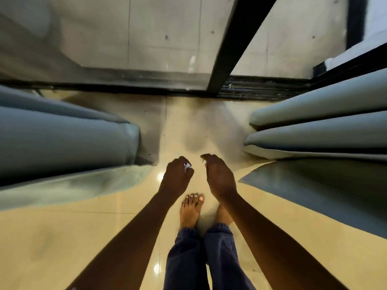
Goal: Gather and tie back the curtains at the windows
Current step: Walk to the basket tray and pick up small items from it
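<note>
Blue-grey fabric hangs on both sides of the person: the left curtain (69, 139) and the right curtain (318, 130) are each drawn apart into soft vertical folds, leaving the glass window (146, 38) with its dark frame (234, 45) open between them. No tie or band shows round either one, so the gathering looks partly done and the tying is, as I judge it, all left to do. Both hems reach down to the pale tiled floor (83, 237) and spread loosely there. The left hand (177, 176) hangs with fingers curled round something small and white, too small to name. The right hand (219, 176) is loosely cupped and holds nothing; neither touches a curtain.
</note>
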